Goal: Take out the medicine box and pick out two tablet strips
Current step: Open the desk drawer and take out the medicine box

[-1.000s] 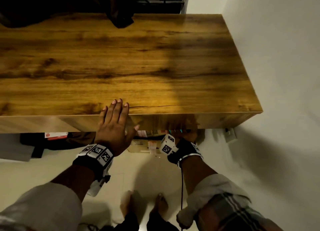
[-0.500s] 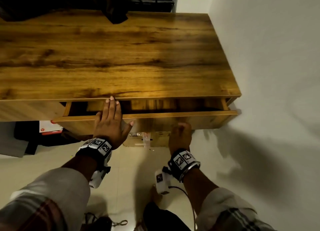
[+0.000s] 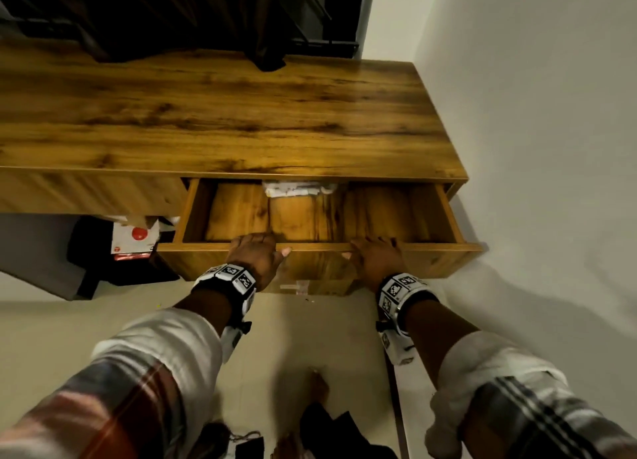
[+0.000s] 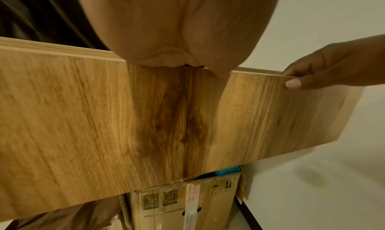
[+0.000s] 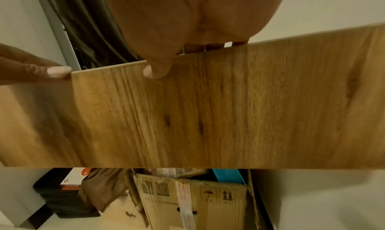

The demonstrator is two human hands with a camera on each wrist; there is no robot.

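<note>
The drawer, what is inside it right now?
The drawer shows mostly bare wooden floor. At its back edge lies a white packet or box, half hidden under the desk top; whatever sits deeper behind it cannot be seen.

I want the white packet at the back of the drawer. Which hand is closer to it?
Left. The left hand grips the drawer front almost straight before the white packet; the right hand grips farther to the right.
</note>
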